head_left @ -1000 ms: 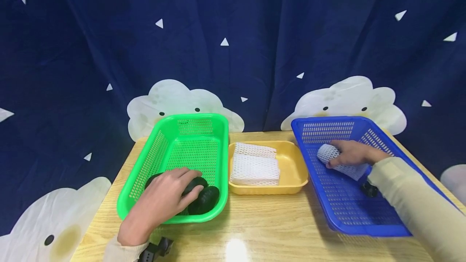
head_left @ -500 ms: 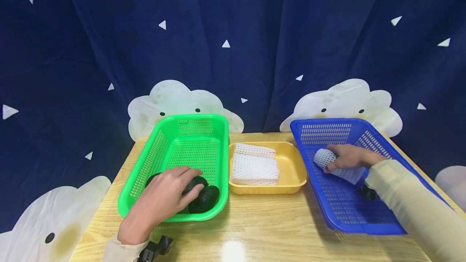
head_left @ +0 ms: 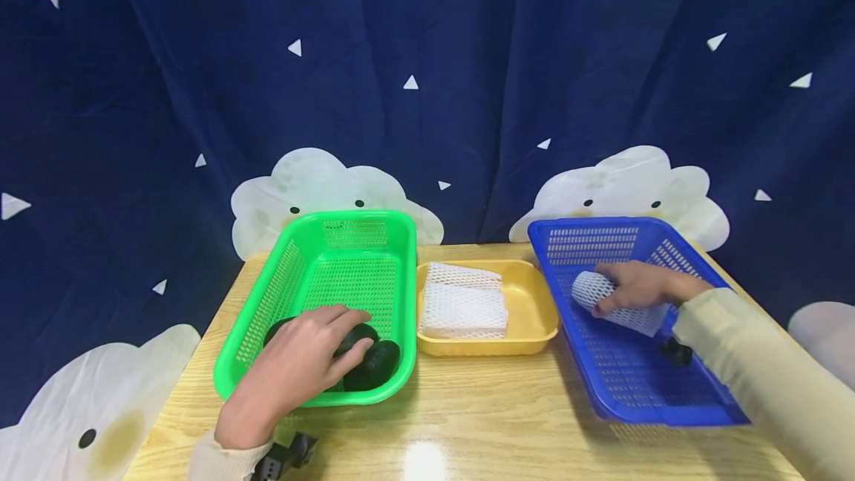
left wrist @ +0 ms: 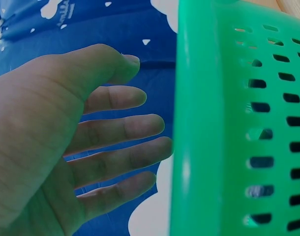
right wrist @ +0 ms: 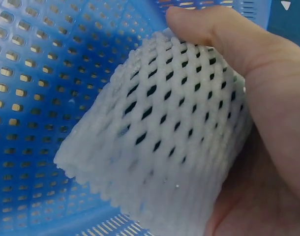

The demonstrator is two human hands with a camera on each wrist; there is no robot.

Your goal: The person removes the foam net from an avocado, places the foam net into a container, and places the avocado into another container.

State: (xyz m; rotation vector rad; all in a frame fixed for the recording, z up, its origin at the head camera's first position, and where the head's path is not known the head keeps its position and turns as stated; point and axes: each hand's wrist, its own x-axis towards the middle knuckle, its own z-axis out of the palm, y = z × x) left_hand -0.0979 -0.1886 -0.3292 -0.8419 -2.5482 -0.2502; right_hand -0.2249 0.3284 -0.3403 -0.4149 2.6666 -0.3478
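Note:
In the blue basket (head_left: 668, 414), my right hand (head_left: 634, 286) grips a white foam net sleeve (head_left: 589, 290) with its fingers and thumb wrapped round it. Something dark green shows through the mesh in the right wrist view; the free end of the sleeve (right wrist: 96, 157) hangs loose and flattened. My left hand (head_left: 300, 362) lies over the near part of the green basket (head_left: 410, 295), fingers extended and spread, beside several dark avocados (head_left: 381, 364). Part of these is hidden under the hand. The left wrist view shows nothing in its fingers (left wrist: 135, 125).
Between the baskets stands a yellow tray (head_left: 529, 310) with flat white foam net sleeves (head_left: 465, 310) on its left side. Everything rests on a wooden table (head_left: 494, 407). Behind hangs a dark blue curtain (head_left: 374, 95) with white clouds and triangles.
My right hand has shifted slightly left and nearer with the foam net sleeve in its grip. My left hand stays where it was. The head view has turned a little to the right.

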